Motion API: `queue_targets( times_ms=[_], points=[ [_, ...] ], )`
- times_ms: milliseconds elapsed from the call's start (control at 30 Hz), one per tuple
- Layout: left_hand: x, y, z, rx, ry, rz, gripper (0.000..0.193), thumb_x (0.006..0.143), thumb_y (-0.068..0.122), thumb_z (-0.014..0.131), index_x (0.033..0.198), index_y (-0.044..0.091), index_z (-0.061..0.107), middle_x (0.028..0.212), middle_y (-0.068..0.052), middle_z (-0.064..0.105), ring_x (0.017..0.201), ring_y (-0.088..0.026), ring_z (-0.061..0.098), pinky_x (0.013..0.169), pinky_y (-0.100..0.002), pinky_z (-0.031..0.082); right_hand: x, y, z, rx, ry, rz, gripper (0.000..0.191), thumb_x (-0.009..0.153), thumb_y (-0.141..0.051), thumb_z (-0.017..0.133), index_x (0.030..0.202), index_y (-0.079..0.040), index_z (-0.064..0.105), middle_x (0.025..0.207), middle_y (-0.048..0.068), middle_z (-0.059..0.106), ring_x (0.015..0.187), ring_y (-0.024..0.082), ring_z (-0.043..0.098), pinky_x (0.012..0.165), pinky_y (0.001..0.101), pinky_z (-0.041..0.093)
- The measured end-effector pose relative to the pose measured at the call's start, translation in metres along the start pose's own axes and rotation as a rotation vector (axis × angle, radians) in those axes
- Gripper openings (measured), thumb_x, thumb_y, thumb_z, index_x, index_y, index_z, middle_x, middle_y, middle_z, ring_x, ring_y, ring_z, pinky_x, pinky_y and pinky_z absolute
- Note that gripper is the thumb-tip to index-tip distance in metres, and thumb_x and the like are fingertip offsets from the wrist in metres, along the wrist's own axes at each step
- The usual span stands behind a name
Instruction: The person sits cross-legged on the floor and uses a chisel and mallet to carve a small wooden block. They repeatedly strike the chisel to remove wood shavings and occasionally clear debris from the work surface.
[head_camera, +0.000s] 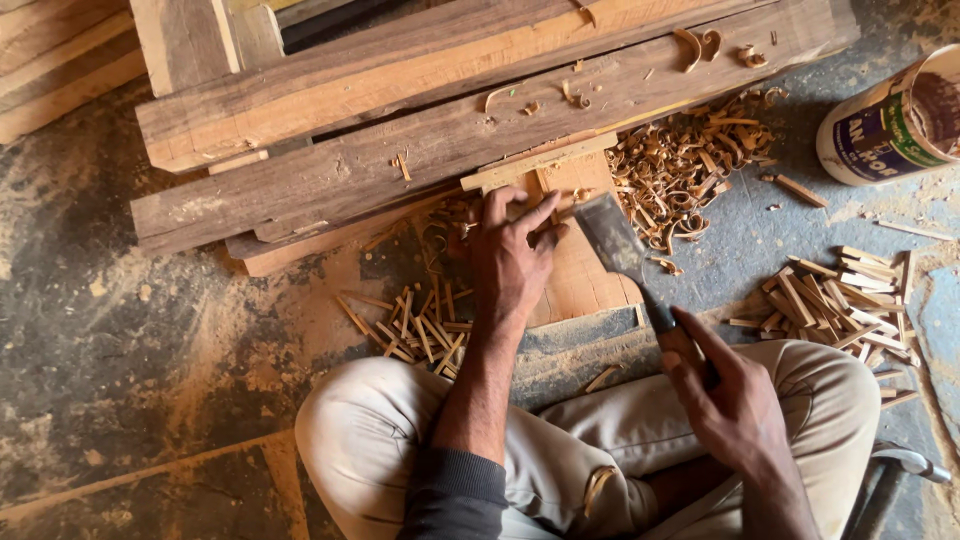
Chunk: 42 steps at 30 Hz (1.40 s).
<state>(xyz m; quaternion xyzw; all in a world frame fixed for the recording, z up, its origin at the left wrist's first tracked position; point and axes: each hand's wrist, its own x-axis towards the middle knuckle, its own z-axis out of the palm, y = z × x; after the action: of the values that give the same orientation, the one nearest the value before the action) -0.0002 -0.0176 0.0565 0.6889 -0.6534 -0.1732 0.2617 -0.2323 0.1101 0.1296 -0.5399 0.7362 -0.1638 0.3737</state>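
Observation:
My left hand (512, 250) presses a small piece of wood against the pale flat board (585, 275) lying on the floor, fingertips up near a thin wooden strip (535, 165). My right hand (725, 400) grips the handle of a broad, dark machete-like blade (612, 238), whose flat end rests on the board just right of my left fingers. I sit cross-legged in beige trousers (600, 430), knees on either side of the board.
Heavy rough timber beams (400, 150) lie across the top. Curled wood shavings (690, 165) pile up to the right of the board. Small cut sticks lie in heaps at left (415, 330) and right (835, 295). A round tin (885, 120) stands at the upper right. A metal tool head (905, 462) pokes out by my right knee.

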Motion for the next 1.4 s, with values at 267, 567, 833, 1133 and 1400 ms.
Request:
queue_targets(
  times_ms=[267,567,833,1133,1400],
  points=[
    [-0.001,-0.001,-0.009,0.070,-0.049,0.011,0.065,0.064,0.023,0.093,0.123,0.042,0.073,0.135,0.000,0.053,0.127,-0.023,0.052,0.112,-0.064,0.025,-0.018,-0.007,0.018,-0.019,-0.051,0.106,0.059,0.091,-0.038,0.070,0.147,-0.025,0.059,0.060,0.012,0.071,0.052,0.017,0.059,0.052,0.0344,0.050],
    [-0.006,-0.014,0.008,0.053,-0.008,0.047,0.075,0.059,0.016,0.092,0.125,0.043,0.071,0.137,-0.001,0.050,0.131,-0.028,0.046,0.112,-0.063,0.031,-0.028,-0.025,0.033,-0.037,0.090,-0.215,0.054,0.098,-0.024,0.060,0.151,-0.019,0.053,0.097,0.016,0.073,0.069,0.027,0.071,0.062,0.0408,0.058],
    [-0.007,-0.017,0.016,0.047,0.025,0.060,0.074,0.059,0.013,0.090,0.125,0.041,0.070,0.135,-0.003,0.048,0.133,-0.031,0.044,0.107,-0.066,0.035,-0.033,-0.041,0.038,-0.198,0.181,-0.190,0.049,0.096,-0.023,0.063,0.146,-0.023,0.059,0.078,0.013,0.069,0.059,0.028,0.067,0.053,0.0423,0.054],
    [-0.004,-0.021,0.016,0.012,0.021,0.075,0.072,0.059,0.012,0.091,0.123,0.037,0.071,0.135,-0.003,0.048,0.131,-0.028,0.046,0.106,-0.068,0.034,-0.035,-0.047,0.036,-0.249,0.202,-0.188,0.048,0.096,-0.027,0.063,0.144,-0.025,0.060,0.076,0.011,0.069,0.057,0.028,0.067,0.052,0.0429,0.054],
    [0.003,-0.036,0.029,-0.294,-0.122,0.061,0.055,0.081,0.001,0.078,0.129,0.029,0.073,0.124,0.001,0.058,0.115,-0.017,0.057,0.099,-0.036,0.056,-0.035,-0.053,0.031,-0.245,0.188,-0.180,0.049,0.096,-0.026,0.063,0.145,-0.025,0.060,0.080,0.012,0.071,0.058,0.028,0.069,0.050,0.0428,0.054]
  ],
)
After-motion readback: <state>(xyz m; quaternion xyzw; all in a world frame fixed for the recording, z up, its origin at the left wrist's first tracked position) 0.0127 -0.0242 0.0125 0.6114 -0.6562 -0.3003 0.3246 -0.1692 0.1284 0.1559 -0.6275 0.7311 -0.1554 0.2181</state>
